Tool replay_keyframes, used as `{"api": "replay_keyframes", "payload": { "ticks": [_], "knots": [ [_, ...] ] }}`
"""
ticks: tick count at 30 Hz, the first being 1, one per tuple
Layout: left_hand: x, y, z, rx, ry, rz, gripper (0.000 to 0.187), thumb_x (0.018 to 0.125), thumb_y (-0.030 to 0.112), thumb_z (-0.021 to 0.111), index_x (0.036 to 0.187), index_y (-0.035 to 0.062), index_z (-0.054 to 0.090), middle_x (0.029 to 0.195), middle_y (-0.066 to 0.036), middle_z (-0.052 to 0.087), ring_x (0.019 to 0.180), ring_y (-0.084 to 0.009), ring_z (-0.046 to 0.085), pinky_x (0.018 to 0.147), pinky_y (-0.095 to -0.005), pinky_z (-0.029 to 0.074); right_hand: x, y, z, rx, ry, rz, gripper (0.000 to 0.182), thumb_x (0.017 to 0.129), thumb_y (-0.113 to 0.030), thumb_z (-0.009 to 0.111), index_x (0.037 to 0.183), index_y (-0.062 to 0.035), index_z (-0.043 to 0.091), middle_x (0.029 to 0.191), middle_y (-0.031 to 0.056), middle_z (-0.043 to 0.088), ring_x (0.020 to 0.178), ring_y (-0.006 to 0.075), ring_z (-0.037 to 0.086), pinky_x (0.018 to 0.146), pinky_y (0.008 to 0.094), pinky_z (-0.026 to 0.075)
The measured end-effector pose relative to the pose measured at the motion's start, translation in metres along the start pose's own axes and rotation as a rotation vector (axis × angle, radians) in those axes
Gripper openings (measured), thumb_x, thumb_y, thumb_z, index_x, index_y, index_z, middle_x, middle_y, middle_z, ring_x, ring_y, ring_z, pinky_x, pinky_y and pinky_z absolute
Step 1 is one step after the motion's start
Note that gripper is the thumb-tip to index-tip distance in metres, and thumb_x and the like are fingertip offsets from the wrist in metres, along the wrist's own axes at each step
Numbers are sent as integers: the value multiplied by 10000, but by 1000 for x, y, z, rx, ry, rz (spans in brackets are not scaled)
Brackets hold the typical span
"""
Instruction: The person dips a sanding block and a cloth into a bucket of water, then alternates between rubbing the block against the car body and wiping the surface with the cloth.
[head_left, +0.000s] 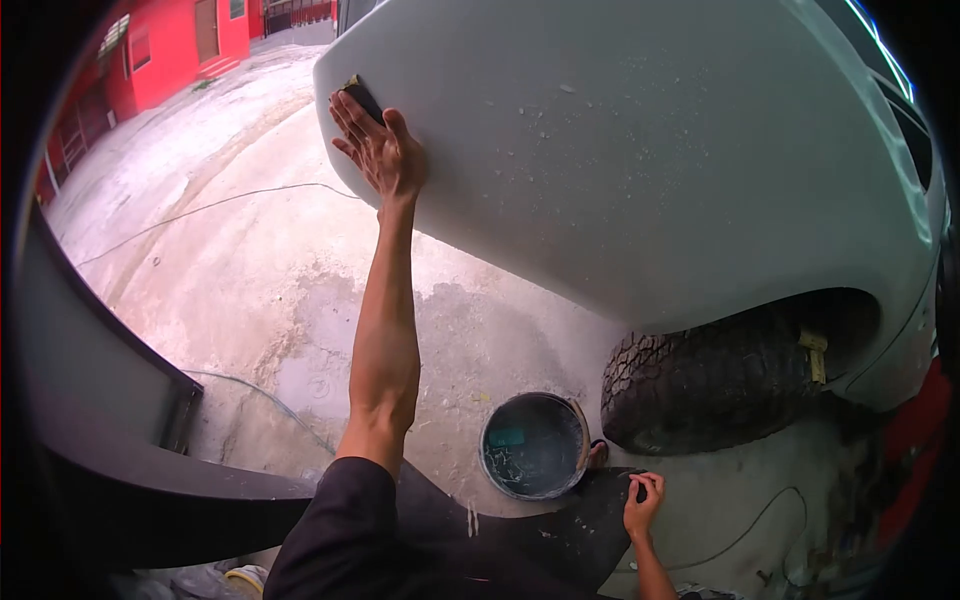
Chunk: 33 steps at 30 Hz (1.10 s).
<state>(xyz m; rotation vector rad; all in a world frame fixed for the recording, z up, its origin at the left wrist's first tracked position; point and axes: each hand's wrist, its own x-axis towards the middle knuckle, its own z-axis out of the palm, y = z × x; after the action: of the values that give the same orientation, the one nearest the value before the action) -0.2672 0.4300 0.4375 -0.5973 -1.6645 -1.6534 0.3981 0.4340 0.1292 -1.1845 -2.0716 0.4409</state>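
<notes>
My left hand [380, 150] reaches far forward and presses a dark sanding block [362, 100] flat against the edge of a pale grey car body panel [560, 170]. A yellowish bit shows at the block's tip, and my fingers cover much of the rest. Water drops and whitish specks dot the panel to the right. Low on the right, my right hand [643, 505] is by my knee with its fingers curled in; a dark spot shows between them, which I cannot make out. Near that knee stands a dark bucket [487, 455] of murky water with a greenish piece in it.
A knobbly tyre [700, 385] sits under the wheel arch, with a yellowish piece [815, 357] against it. Thin cables [230, 203] cross the partly wet concrete floor [450, 330]. A dark curved panel [110, 330] stands close on the left. Red buildings [180, 50] are behind.
</notes>
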Motion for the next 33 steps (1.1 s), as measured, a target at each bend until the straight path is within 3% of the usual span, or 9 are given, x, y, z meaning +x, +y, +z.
{"api": "replay_keyframes", "payload": {
  "ticks": [3, 6, 13, 16, 20, 23, 27, 30, 33],
  "knots": [
    [-35, 23, 17, -107, 53, -30, 1003, 1008, 786, 89, 1688, 52, 22, 1766, -170, 60, 1638, -334, 20, 1292, -557, -58, 9, -12, 9, -16, -27, -3, 139, 949, -166, 725, 963, -30, 752, 1059, 114, 598, 1083, 319, 574, 980, 435, 448],
    [-72, 3, 12, 85, -136, 307, 1007, 1004, 795, 96, 1691, 62, 19, 1766, -168, 66, 1638, -332, 31, 1293, -556, -52, 19, -23, 10, -66, -107, 7, 122, 931, -179, 741, 960, -63, 765, 1094, 99, 598, 1110, 324, 559, 999, 462, 440],
    [-2, 21, 12, -84, 59, 1, 1007, 994, 804, 79, 1695, 84, 32, 1763, -178, 87, 1638, -332, 43, 1299, -544, -20, 24, -15, 21, -83, -70, -14, 147, 926, -195, 759, 923, -48, 762, 1061, 95, 587, 1083, 314, 563, 977, 442, 445],
    [-65, 18, 16, 151, -151, 461, 1015, 992, 805, 88, 1693, 72, 42, 1760, -179, 100, 1638, -326, 52, 1304, -532, -5, 35, -31, 26, -108, -104, -7, 152, 919, -206, 766, 933, -55, 761, 1067, 83, 591, 1086, 313, 565, 982, 444, 440],
    [42, -2, -8, -23, -27, 100, 1063, 980, 826, 119, 1685, 34, 45, 1764, -176, 81, 1637, -339, 46, 1303, -525, -41, 25, -1, 23, -161, -89, -22, 127, 912, -220, 762, 922, -93, 763, 1089, 76, 595, 1120, 313, 560, 1014, 459, 417],
    [8, 40, 13, -133, 74, -46, 1072, 974, 836, 127, 1686, 39, 39, 1765, -178, 73, 1638, -338, 39, 1302, -530, -36, 28, -15, 22, -124, -98, 37, 133, 907, -229, 765, 924, -98, 768, 1086, 74, 600, 1116, 315, 562, 1012, 469, 415],
    [-30, 16, 9, 125, -135, 373, 1128, 954, 864, 145, 1676, 7, 16, 1767, -174, 31, 1640, -313, 5, 1306, -495, -60, 33, -23, 23, -163, -130, -34, 133, 900, -231, 773, 921, -100, 779, 1080, 79, 607, 1127, 313, 567, 1023, 471, 413],
    [49, 15, -10, -19, -24, 0, 1064, 974, 832, 95, 1685, 44, 22, 1768, -160, 82, 1638, -328, 57, 1302, -540, 12, 24, -7, 21, -212, -79, -20, 131, 891, -231, 779, 893, -100, 771, 1067, 68, 601, 1130, 310, 566, 1013, 469, 411],
    [10, 45, 12, -153, 46, -11, 1116, 948, 870, 181, 1687, 50, 17, 1770, -155, 53, 1640, -306, 28, 1309, -496, -52, 30, -11, 28, -212, -96, 12, 108, 883, -235, 766, 869, -127, 764, 1063, 51, 591, 1109, 308, 556, 1003, 470, 412]
  ]
}}
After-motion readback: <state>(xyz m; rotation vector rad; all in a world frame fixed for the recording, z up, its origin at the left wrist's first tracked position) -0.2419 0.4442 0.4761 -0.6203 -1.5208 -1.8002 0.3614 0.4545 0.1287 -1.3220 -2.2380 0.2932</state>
